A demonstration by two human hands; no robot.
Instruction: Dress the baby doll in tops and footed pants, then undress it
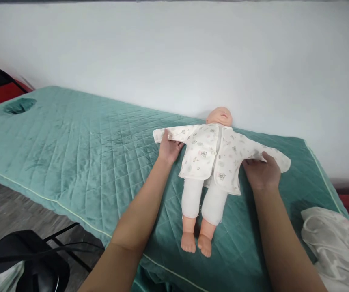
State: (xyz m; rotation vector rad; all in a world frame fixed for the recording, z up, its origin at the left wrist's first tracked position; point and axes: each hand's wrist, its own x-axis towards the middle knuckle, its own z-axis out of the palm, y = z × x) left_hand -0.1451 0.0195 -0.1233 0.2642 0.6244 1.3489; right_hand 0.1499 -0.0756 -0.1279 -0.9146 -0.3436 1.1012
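Observation:
A baby doll [219, 116] lies on its back on the green quilted bed cover, head toward the wall and feet toward me. It wears a white printed baby jacket [203, 152], its front panels meeting at the middle, and white cloth covers its legs down to the shins. Both sleeves are spread out sideways. My left hand [170, 149] holds the sleeve on the left, thumb on top and fingers beneath. On the other side my right hand [262, 172] grips the right-hand sleeve the same way. The sleeve ends hide the doll's hands.
The green quilted bed cover [80, 138] has a hole [20, 106] at its far left. Crumpled white cloth [334, 243] lies at the lower right. A white wall [174, 56] runs behind the bed. A black chair or bag [25, 251] stands on the floor at the lower left.

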